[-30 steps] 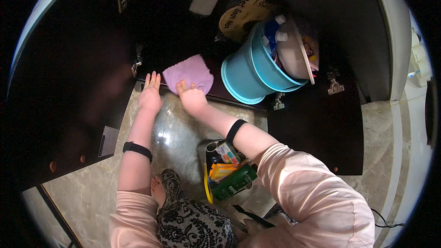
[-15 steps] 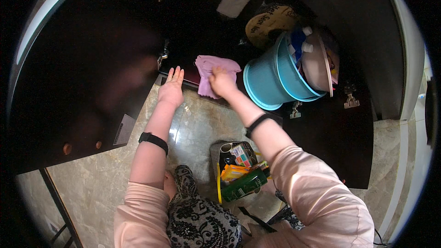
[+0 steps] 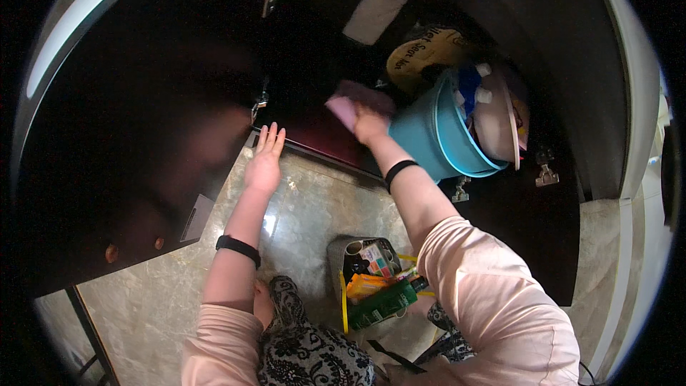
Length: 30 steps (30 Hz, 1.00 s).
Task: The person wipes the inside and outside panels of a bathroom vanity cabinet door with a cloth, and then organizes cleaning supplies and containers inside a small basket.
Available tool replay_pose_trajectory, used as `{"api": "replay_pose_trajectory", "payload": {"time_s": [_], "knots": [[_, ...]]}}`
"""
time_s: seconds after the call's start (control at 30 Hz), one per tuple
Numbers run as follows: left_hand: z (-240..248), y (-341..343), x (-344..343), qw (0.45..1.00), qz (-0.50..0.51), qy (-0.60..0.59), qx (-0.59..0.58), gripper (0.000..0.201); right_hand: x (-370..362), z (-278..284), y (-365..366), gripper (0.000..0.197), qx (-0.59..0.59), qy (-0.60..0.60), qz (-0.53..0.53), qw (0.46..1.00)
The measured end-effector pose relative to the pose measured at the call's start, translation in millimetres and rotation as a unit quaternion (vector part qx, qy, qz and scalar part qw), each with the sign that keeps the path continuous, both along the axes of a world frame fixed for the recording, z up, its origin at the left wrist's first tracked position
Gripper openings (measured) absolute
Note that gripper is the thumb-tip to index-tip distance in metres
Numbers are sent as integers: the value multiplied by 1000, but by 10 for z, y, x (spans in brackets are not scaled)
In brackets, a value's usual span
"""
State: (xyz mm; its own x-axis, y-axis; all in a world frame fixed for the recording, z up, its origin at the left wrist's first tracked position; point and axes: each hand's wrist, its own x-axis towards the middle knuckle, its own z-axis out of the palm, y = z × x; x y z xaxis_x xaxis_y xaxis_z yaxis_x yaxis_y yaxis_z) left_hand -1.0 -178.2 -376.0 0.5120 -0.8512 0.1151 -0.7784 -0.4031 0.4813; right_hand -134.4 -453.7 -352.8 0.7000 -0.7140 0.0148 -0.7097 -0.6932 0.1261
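Note:
My right hand [image 3: 370, 126] presses a pink cloth [image 3: 345, 110] onto the dark cabinet floor [image 3: 318, 136], just left of a light blue bucket [image 3: 414, 132]. Part of the cloth lies in shadow, and the fingertips are partly hidden in it. My left hand [image 3: 264, 161] is stretched out with its fingers extended, the fingertips at the cabinet's front edge near a metal hinge [image 3: 260, 104]. It holds nothing.
Inside the cabinet are a pinkish basin [image 3: 494, 121] with bottles, a tan printed package [image 3: 425, 57] and a white pack [image 3: 376, 11]. Open doors [image 3: 143, 171] flank me. A grey basket [image 3: 337, 261] with a green box [image 3: 382, 305] stands on the tiled floor by my legs.
My right hand has moved the pink cloth deeper into the cabinet and to the right, toward the bucket. My left hand stays at the front edge; the whole view has shifted slightly.

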Motion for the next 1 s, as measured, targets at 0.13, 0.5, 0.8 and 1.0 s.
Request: {"api": "replay_pose_trajectory", "payload": {"time_s": [0.13,0.5,0.8,1.0], "knots": [[-184,591,305,996,46,-32,65,83,1098,569,1221,49,102,-76,-29,991],[18,240,182,999,-6,18,51,82,1245,-14,148,49,112,-25,-49,992],[5,456,266,996,5,-1,94,84,1902,332,852,51,72,1,60,996],[104,-115,3,997,-46,36,43,82,1757,-594,230,42,-99,-40,220,970]]}}
